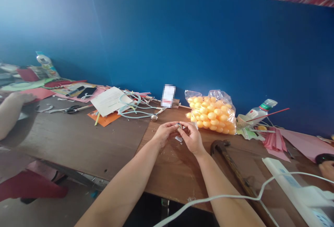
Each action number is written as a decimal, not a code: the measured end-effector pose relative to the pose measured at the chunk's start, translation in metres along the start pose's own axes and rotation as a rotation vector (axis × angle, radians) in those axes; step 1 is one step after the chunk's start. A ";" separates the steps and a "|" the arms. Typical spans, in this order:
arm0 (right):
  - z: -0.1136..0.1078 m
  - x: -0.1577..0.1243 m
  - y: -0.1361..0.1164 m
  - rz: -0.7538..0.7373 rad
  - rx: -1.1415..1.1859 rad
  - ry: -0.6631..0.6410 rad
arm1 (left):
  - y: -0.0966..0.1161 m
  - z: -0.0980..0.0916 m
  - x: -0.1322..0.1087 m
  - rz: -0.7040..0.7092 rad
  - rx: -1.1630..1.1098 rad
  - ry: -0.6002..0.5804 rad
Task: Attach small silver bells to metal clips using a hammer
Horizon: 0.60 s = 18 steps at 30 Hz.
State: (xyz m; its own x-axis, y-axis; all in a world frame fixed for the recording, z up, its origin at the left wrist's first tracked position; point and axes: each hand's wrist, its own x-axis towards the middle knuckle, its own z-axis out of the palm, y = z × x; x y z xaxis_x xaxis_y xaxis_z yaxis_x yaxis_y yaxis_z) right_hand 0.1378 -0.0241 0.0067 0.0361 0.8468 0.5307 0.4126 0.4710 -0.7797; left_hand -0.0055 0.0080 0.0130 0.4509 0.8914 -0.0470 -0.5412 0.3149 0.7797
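Both hands meet over the brown table (167, 176), fingers pinched together. Between the fingertips is a small shiny metal piece (179, 126), too small to name surely. My left hand (164, 134) grips it from the left, my right hand (192, 138) from the right. A scrap of white material (179, 138) shows just below the fingers, partly hidden. Left of my left hand lies a round silver bell (154, 117), near a coil of pale blue tubing (130, 110). Behind my right hand stands a clear bag of orange balls (212, 114).
A hammer-like tool with a wooden handle (232, 166) lies right of my right arm. A white power strip (289, 185) and white cable (227, 196) are closer. Scissors (72, 109), paper (111, 101) and a person's arm (10, 112) are at left; a bottle (261, 112) leans at right.
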 end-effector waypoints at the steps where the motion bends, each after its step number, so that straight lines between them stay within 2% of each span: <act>1: 0.000 0.000 -0.001 0.001 0.004 -0.003 | 0.000 0.000 0.000 -0.003 0.002 0.007; 18: 0.002 -0.002 -0.002 -0.033 -0.096 -0.042 | 0.000 0.000 0.001 -0.044 0.003 0.069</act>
State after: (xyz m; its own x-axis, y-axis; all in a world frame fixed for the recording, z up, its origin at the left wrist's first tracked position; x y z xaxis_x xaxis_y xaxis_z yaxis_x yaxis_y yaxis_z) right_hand 0.1347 -0.0264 0.0065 -0.0166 0.8416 0.5399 0.4982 0.4751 -0.7253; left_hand -0.0049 0.0089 0.0124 0.4240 0.8970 -0.1246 -0.5199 0.3538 0.7775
